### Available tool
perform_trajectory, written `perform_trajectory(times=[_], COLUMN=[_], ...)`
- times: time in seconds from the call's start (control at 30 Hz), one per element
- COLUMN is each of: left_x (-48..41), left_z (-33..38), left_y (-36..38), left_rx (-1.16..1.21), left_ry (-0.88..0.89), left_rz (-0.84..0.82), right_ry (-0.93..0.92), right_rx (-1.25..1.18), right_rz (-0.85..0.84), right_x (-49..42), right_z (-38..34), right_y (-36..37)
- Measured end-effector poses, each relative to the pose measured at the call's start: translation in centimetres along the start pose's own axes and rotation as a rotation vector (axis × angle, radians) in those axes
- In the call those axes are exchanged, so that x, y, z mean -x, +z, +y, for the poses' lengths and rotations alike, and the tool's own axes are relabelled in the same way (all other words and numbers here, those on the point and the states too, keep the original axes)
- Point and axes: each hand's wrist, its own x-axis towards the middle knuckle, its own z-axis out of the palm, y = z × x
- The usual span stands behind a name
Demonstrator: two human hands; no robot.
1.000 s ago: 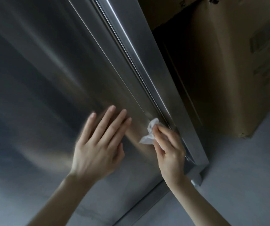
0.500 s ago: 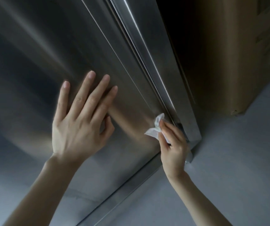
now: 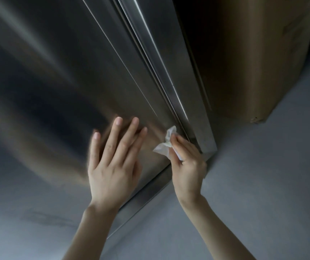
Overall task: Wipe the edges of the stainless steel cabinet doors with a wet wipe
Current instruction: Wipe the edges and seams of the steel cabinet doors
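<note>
Right hand [image 3: 188,166] pinches a crumpled wet wipe [image 3: 164,146] between thumb and fingertips. The wad is pressed at the right vertical edge of the cabinet door [image 3: 66,76], low down near the bottom corner, about 5 o'clock of frame centre. Left hand [image 3: 113,166] is flat, fingers straight and spread, on the door face at 9 o'clock of the wipe, near it but apart. That hand is blurred, so contact with the steel is likely, not certain. Cardboard box [image 3: 253,59] at 2 o'clock, beyond the door edge. Grey floor [image 3: 262,184] at 4 o'clock.

Handling, as a judgement: the wipe is light, soft, limp and damp. It will bunch up, can slip from a loose pinch, and may tear on a sharp corner. Best held wadded over the fingertips so cloth, not skin, rides the edge. The steel is rigid, smooth and slick when wet, and its folded edge may be sharp, so use moderate pressure. The door could swing, and a flat left palm suits bracing it.
</note>
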Motion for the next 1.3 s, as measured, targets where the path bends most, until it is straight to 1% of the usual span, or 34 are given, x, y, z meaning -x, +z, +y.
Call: perform_trajectory(times=[0.13,0.23,0.33,0.47,0.57,0.67,0.7,0.73,0.83,0.93,0.97,1.07,1.1,1.17,1.3], left_x=[0.0,0.1,0.2,0.1,0.1,0.1,0.2,0.2,0.4,0.4,0.4,0.1,-0.1,-0.3,-0.4], left_z=[0.5,0.9,1.9,2.6,2.5,2.2,2.1,1.9,1.4,0.7,0.6,0.8,1.1,2.0,4.3], left_y=[0.4,0.6,1.0,0.9,0.1,-0.9,-1.2,-1.5,-2.6,-3.8,-4.3,-5.3,-5.4,-5.1,-3.2], left_rx=[0.019,0.031,0.024,0.008,0.013,0.059,0.088,0.119,0.183,0.212,0.213,0.220,0.219,0.216,0.239], left_ry=[-0.034,-0.059,-0.119,-0.149,-0.125,-0.109,-0.111,-0.115,-0.145,-0.227,-0.253,-0.313,-0.320,-0.325,-0.343], left_rz=[0.024,0.027,0.029,-0.010,-0.089,-0.156,-0.164,-0.162,-0.144,-0.102,-0.086,-0.044,-0.037,-0.040,-0.074], right_ry=[-0.045,-0.097,-0.172,-0.259,-0.246,-0.274,-0.339,-0.445,-0.871,-1.234,-1.334,-1.602,-1.680,-1.770,-1.804], right_rx=[-0.072,0.066,0.234,0.339,0.356,0.283,0.253,0.237,0.227,0.282,0.328,0.487,0.530,0.576,0.625], right_rz=[0.017,-0.018,-0.117,-0.304,-0.454,-0.476,-0.470,-0.456,-0.400,-0.353,-0.370,-0.500,-0.535,-0.570,-0.643], right_x=[-0.5,0.6,0.7,-0.8,-2.2,-3.1,-3.5,-4.5,-9.9,-16.7,-18.6,-21.9,-22.4,-22.6,-21.6], right_z=[-0.1,1.9,3.2,3.7,3.3,1.8,1.1,0.3,-4.1,-8.6,-9.3,-9.7,-9.5,-9.1,-8.7], right_y=[0.5,-0.5,-1.5,-2.6,-3.4,-5.0,-5.7,-6.4,-7.8,-7.6,-7.5,-7.5,-7.5,-7.1,-6.0])
